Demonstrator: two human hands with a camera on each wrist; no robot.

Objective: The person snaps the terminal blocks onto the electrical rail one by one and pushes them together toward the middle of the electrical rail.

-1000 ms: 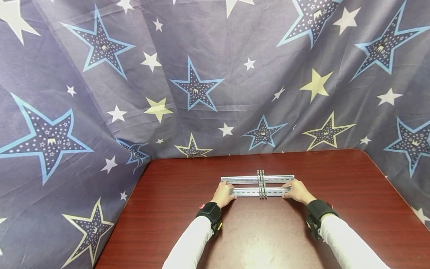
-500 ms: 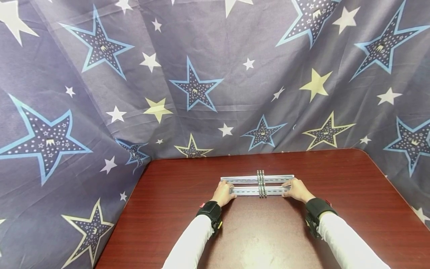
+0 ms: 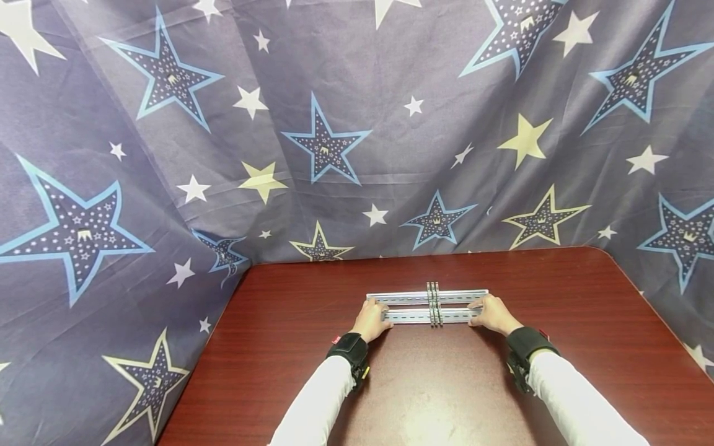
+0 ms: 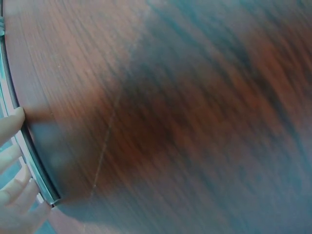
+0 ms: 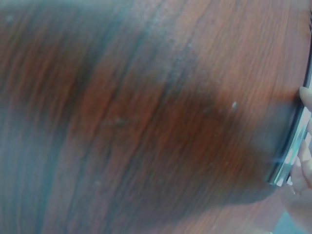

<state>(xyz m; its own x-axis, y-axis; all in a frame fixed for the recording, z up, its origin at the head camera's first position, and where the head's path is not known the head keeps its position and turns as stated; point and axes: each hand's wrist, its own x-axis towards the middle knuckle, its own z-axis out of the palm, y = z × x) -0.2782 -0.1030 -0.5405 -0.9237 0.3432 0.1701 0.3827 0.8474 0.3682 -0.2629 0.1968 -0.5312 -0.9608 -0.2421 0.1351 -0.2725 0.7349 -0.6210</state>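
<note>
A silver slotted DIN rail lies flat on the table, nearer the person. My left hand grips its left end, and my right hand holds the right end. Just behind it, a second DIN rail lies roughly parallel. Narrow ribbed pieces sit crosswise near the middle of both rails. The left wrist view has the thumb on the near edge of the rail, fingers of the left hand on its far side. At the right wrist view's edge, the right hand pinches the rail similarly.
The reddish-brown wood-grain table extends around both rails. A grey star-print cloth hangs behind and along the sides of the table. Each wrist wears a black strap with a camera.
Both hands keep their hold. The nearer rail has shifted very slightly away from the person, closer to the rear rail, which stays in place.
</note>
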